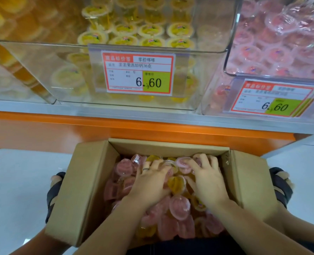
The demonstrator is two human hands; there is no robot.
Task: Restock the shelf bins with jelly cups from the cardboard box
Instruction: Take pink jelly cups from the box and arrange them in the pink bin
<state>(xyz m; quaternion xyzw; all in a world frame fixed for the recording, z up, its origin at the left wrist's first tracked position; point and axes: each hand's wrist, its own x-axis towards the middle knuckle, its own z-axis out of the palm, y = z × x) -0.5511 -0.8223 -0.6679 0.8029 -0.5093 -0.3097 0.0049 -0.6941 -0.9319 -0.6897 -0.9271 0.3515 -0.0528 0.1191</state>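
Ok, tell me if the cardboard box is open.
Open: the brown cardboard box has flaps spread outward, pink and yellow jelly cups showing inside.

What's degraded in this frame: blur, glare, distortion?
Head view: the wide lens leaves the shelf edge tilted and slightly bowed; top left, the orange bin is smeared by blur; the price tag reads 6.60, small print soft; glare streaks wrappers in the pink bin; left hand, right hand and cups are fairly sharp, evenly lit.
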